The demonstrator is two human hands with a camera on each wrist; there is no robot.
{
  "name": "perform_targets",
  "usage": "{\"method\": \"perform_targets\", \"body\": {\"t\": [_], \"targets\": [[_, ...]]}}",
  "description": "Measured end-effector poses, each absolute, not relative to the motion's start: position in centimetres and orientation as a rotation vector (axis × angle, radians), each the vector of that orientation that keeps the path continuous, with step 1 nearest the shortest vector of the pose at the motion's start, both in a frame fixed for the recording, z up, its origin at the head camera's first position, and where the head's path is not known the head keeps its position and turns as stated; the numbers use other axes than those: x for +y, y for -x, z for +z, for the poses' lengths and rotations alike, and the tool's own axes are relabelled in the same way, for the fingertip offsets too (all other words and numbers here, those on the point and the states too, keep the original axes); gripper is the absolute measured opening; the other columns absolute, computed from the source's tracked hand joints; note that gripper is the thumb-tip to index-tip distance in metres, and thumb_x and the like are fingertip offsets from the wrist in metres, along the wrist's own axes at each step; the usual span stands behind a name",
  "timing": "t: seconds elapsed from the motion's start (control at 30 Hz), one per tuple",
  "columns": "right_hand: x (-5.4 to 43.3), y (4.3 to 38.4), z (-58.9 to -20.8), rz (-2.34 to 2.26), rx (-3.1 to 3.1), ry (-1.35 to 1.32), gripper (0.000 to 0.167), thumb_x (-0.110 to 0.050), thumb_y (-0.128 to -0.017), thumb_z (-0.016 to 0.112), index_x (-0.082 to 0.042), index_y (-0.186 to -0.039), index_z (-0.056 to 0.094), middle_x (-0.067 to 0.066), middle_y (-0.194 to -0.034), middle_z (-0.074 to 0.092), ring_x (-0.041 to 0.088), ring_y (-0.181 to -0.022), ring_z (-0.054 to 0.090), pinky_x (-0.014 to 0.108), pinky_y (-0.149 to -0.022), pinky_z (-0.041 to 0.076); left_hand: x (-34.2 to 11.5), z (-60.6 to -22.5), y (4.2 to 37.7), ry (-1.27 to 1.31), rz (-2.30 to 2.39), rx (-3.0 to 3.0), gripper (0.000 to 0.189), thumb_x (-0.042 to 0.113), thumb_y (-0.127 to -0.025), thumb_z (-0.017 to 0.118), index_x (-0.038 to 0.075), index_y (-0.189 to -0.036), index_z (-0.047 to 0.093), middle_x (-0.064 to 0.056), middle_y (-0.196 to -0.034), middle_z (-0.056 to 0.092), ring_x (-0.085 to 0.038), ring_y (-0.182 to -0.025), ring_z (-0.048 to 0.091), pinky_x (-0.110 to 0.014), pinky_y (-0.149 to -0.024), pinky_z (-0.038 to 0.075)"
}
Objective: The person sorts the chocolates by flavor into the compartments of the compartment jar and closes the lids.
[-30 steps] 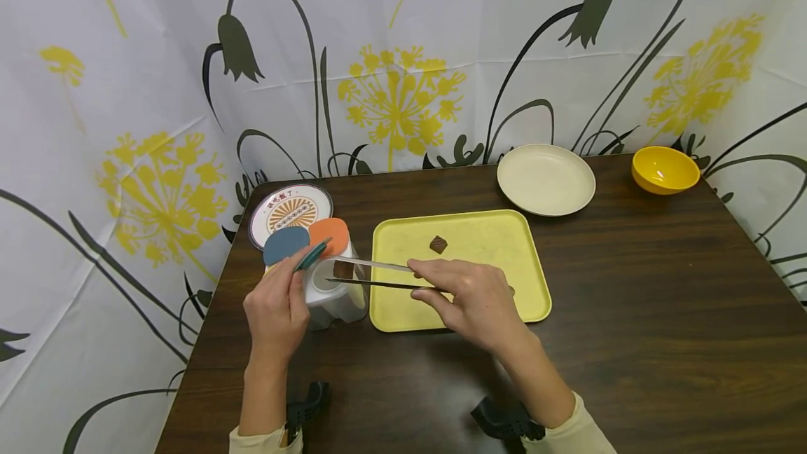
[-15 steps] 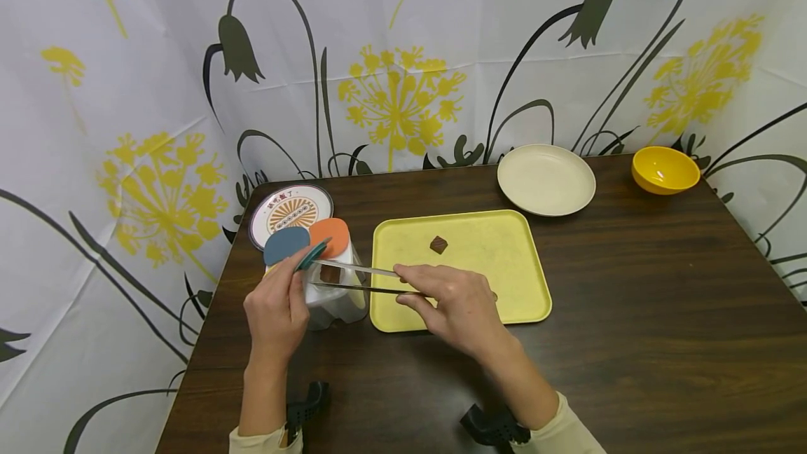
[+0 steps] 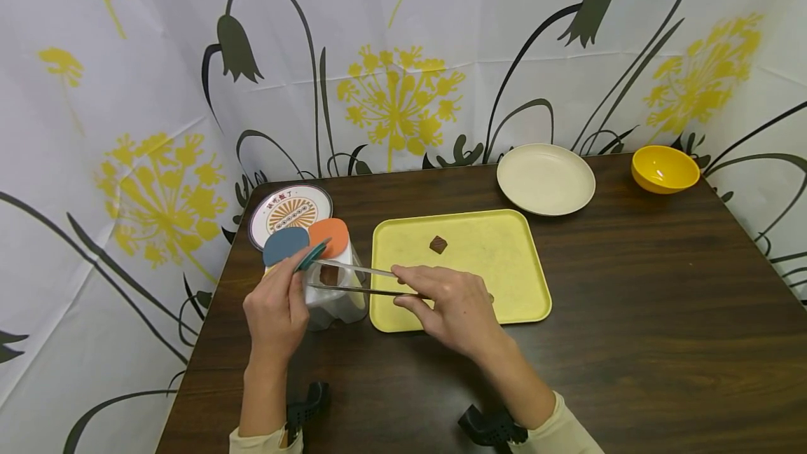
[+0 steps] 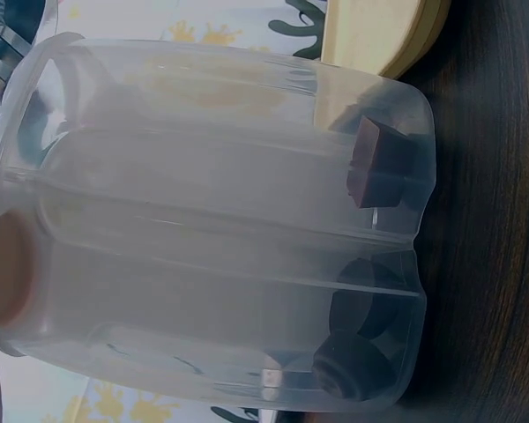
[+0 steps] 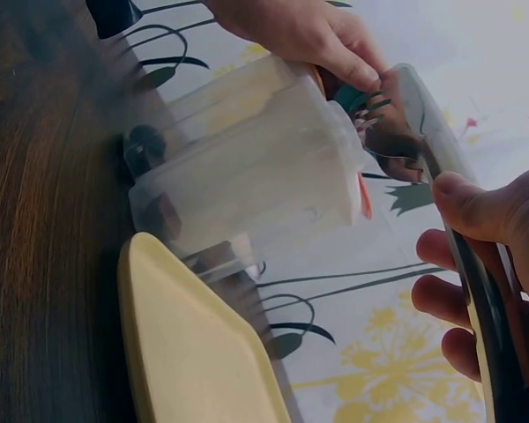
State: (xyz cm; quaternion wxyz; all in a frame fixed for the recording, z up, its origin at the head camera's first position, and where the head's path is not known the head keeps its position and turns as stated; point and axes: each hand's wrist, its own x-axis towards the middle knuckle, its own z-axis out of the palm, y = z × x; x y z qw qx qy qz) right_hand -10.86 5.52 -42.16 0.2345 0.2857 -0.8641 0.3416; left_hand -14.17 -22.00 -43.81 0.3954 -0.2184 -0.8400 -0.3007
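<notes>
My left hand [image 3: 277,307] pinches a small teal lid [image 3: 312,256] and holds it raised over a compartment of the clear lidded container [image 3: 334,308]. My right hand [image 3: 450,307] grips metal tongs [image 3: 362,270], their arms apart and tips over that opening. The right wrist view shows a fork-shaped tip and a spoon-shaped tip [image 5: 392,145]. Between the tong arms a brown patch shows in the container. In the left wrist view, a brown block [image 4: 381,165] lies at the bottom of one compartment, and dark rounded pieces [image 4: 357,366] lie in the neighbouring one.
A yellow tray [image 3: 517,265] right of the container bears a brown square piece [image 3: 438,244]; the right hand partly covers the tray. Blue [image 3: 286,245] and orange [image 3: 330,235] lids top other compartments. Behind are a patterned plate [image 3: 258,230], a cream plate [image 3: 546,179] and a yellow bowl [image 3: 665,170].
My right hand and the tongs have shifted slightly left, and the brown patch between the tong arms appears further left and lower. My left hand and the lid have stayed put.
</notes>
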Motion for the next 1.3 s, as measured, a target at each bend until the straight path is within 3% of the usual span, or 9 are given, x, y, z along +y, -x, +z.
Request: {"method": "perform_targets", "body": {"t": [0.13, 0.3, 0.53, 0.77, 0.9, 1.17, 1.3], "targets": [[5.5, 10.8, -42.2, 0.940, -2.384, -0.784, 0.042, -0.030, -0.084, 0.078, -0.020, -0.124, 0.071, -0.007, -0.111, 0.072, 0.001, -0.087, 0.068, 0.023, -0.059, 0.050, -22.0, -43.8, 14.2, 0.549, -0.766, -2.130, 0.032, 0.018, -0.100, 0.047, 0.007, -0.121, 0.069, -0.007, -0.107, 0.073, -0.029, -0.097, 0.070, -0.039, -0.091, 0.050], [5.5, 10.8, -42.1, 0.947, -2.395, -0.788, 0.043, -0.031, -0.084, 0.078, -0.019, -0.124, 0.070, -0.007, -0.111, 0.072, 0.000, -0.074, 0.066, 0.022, -0.057, 0.049, -22.0, -43.8, 14.1, 0.545, -0.766, -2.131, 0.032, 0.017, -0.100, 0.047, 0.007, -0.121, 0.069, -0.007, -0.107, 0.073, -0.029, -0.096, 0.070, -0.040, -0.089, 0.051], [5.7, 10.7, -42.2, 0.947, -2.431, -0.781, 0.046, -0.032, -0.083, 0.079, -0.021, -0.126, 0.069, -0.009, -0.112, 0.071, 0.000, -0.069, 0.062, 0.022, -0.055, 0.046, -22.1, -44.0, 14.2, 0.548, -0.772, -2.123, 0.032, 0.016, -0.099, 0.048, 0.007, -0.121, 0.069, -0.007, -0.107, 0.073, -0.029, -0.097, 0.069, -0.030, -0.097, 0.047], [6.7, 10.7, -42.5, 0.881, -2.463, -0.769, 0.051, -0.036, -0.080, 0.080, -0.022, -0.127, 0.068, -0.010, -0.113, 0.070, 0.001, -0.070, 0.064, 0.026, -0.054, 0.046, -22.1, -43.9, 14.2, 0.536, -0.771, -2.149, 0.033, 0.016, -0.098, 0.048, 0.007, -0.122, 0.069, -0.008, -0.106, 0.073, -0.029, -0.096, 0.070, -0.046, -0.083, 0.052], [7.7, 10.8, -42.7, 0.877, -2.486, -0.747, 0.052, -0.039, -0.078, 0.081, -0.022, -0.126, 0.068, -0.011, -0.105, 0.071, 0.002, -0.070, 0.063, 0.026, -0.052, 0.044, -22.1, -43.9, 14.2, 0.531, -0.775, -2.155, 0.033, 0.014, -0.098, 0.048, 0.008, -0.122, 0.069, -0.008, -0.105, 0.073, -0.029, -0.095, 0.070, -0.049, -0.081, 0.052], [10.3, 11.2, -43.4, 0.876, -2.605, -0.643, 0.051, -0.046, -0.079, 0.078, -0.031, -0.127, 0.067, -0.019, -0.085, 0.063, -0.005, -0.060, 0.051, 0.023, -0.050, 0.038, -22.1, -43.9, 14.1, 0.524, -0.782, -2.163, 0.033, 0.012, -0.097, 0.049, 0.008, -0.122, 0.069, -0.008, -0.104, 0.073, -0.028, -0.094, 0.070, -0.036, -0.092, 0.050], [11.5, 11.5, -43.9, 0.835, -2.689, -0.539, 0.054, -0.050, -0.081, 0.074, -0.030, -0.130, 0.065, -0.018, -0.085, 0.062, -0.003, -0.058, 0.048, 0.024, -0.049, 0.037, -22.1, -43.8, 14.1, 0.520, -0.779, -2.164, 0.033, 0.011, -0.096, 0.049, 0.008, -0.122, 0.069, -0.009, -0.102, 0.073, -0.028, -0.092, 0.070, -0.042, -0.087, 0.052]]}}
